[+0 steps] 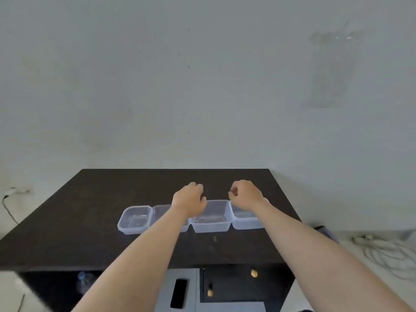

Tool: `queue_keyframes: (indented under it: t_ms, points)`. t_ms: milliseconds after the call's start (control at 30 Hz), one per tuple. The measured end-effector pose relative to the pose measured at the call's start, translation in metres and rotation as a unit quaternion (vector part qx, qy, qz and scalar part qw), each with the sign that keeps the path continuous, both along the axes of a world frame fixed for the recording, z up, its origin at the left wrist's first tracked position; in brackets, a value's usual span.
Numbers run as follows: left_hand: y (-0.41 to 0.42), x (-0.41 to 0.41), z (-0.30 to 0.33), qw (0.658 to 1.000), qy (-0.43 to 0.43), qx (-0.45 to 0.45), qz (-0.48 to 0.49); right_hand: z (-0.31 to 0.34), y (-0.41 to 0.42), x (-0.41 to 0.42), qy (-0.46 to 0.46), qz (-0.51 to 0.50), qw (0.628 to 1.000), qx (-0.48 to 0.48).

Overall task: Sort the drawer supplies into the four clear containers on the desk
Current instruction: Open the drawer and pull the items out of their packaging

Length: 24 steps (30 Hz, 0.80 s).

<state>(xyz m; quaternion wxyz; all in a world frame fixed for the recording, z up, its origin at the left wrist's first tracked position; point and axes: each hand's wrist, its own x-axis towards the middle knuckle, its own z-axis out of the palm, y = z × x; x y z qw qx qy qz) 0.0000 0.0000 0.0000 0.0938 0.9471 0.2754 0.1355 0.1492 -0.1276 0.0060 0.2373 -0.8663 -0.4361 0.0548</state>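
4 clear containers sit in a row across the middle of a dark, almost black desk, touching side by side. The 1 at the left end has rounded corners, and the 2 I can see into hold nothing. The desk is pushed against a plain pale grey wall with a faint smudged patch high on the right.

Both arms reach out bare over the row. The left hand hovers over the second and third containers with its fingers curled under; I cannot tell whether it holds anything. The right hand is bunched into a loose fist over the fourth container, thumb and fingertips drawn together, and whether something is pinched there I cannot tell.

Below the desk edge, 2 drawer fronts carry small brass knobs. Beside them a black flat gadget lies on a grey surface, and a plastic bottle stands in the shadow under the desk. White cables are coiled on the floor at the right, and a dark cord trails at the left. No writing is readable anywhere.
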Motion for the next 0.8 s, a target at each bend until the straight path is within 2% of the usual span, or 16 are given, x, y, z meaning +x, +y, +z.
queue_keyframes:
  t_ms: [167, 367, 533, 633, 800]
  points:
    - [-0.024, -0.007, -0.055, 0.993, 0.086, -0.074, -0.009, -0.064, -0.028, -0.009, 0.078, -0.011, 0.994, -0.076]
    - [-0.045, -0.01, -0.129, 0.979, 0.122, -0.158, 0.025, -0.149, -0.074, -0.019, 0.156, -0.027, 0.981, -0.115]
    - [-0.058, -0.007, -0.184, 0.97, 0.157, -0.178, 0.055, -0.226, -0.117, -0.029, 0.203, -0.085, 0.962, -0.16]
    - [-0.059, -0.003, -0.21, 0.97, 0.132, -0.188, 0.083, -0.26, -0.13, -0.028, 0.238, -0.129, 0.952, -0.143]
    - [-0.049, 0.009, -0.236, 0.989, 0.046, -0.109, 0.091, -0.301, -0.125, -0.024, 0.309, -0.262, 0.914, -0.023]
